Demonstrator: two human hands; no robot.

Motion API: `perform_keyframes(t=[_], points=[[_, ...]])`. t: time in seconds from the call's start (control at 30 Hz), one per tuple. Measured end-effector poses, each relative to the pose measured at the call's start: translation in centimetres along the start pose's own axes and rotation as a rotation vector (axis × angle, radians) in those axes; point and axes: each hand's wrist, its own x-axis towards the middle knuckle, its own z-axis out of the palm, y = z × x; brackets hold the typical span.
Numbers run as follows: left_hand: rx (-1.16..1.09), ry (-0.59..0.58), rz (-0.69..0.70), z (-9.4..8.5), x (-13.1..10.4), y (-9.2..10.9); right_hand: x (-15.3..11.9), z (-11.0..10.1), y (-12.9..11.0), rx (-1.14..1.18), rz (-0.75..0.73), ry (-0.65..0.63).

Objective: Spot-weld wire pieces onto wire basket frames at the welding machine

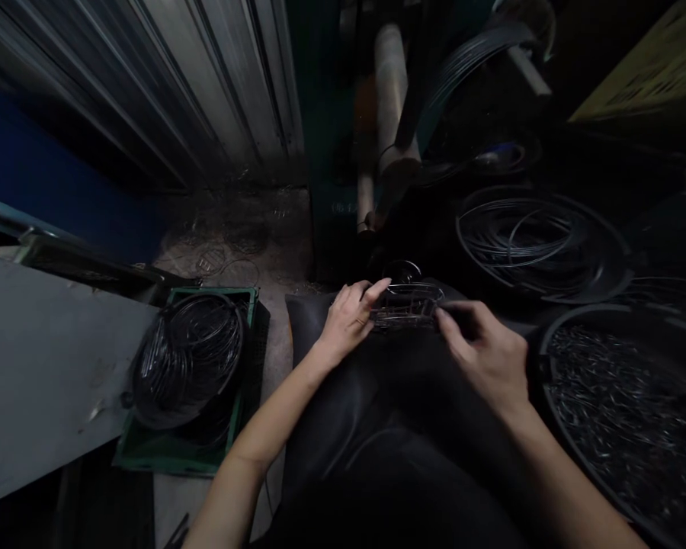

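A small round wire frame (405,305) sits between my hands above the dark apron over my lap. My left hand (351,313) is at its left side, with fingers curled round the wires and the thumb side raised. At the right side, my right hand (480,343) pinches the edge of the frame between thumb and fingers; its fingertips are dim and partly hidden. Just behind the frame is a small shiny round metal part (402,271).
A green crate (177,461) holding a black basin (149,412) of wire rings stands at left beside a grey board (46,374). At right are a basin (617,259) of wire coils and a basin (554,427) of small metal pieces. Machine rollers (392,84) rise ahead.
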Motion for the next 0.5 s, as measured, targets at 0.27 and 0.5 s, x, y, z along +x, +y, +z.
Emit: perform_keyframes(t=[0.27,0.5], points=[[0.301,-0.068,-0.011,-0.2,0.6,0.2,-3.4,0.1,7.7,-0.161,0.05,-0.096],[0.31,-0.018,0.002,0.0,0.8,0.7,1.9,1.6,1.4,0.234,0.265,-0.243]])
